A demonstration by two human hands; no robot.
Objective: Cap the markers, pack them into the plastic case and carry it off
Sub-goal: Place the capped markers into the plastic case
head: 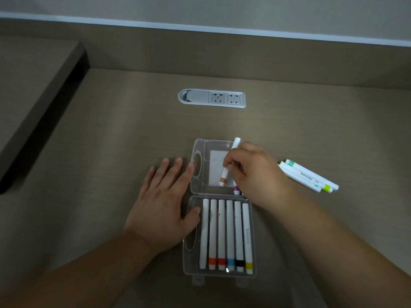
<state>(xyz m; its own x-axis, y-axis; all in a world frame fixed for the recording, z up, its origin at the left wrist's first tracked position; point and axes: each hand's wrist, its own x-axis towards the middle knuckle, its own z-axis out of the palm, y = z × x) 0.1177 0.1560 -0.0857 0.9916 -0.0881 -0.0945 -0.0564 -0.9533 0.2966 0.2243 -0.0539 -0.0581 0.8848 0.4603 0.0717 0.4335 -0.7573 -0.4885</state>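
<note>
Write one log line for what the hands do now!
left hand: flat beside case | right hand: grips markers | loose markers: on desk

Looks like an office or study nook: a plain wood-grain desk (124, 130) with a silver power socket panel (212, 98) sunk flush into its top, a raised shelf (33, 85) on the left, and a pale wall (200, 10) behind.
</note>
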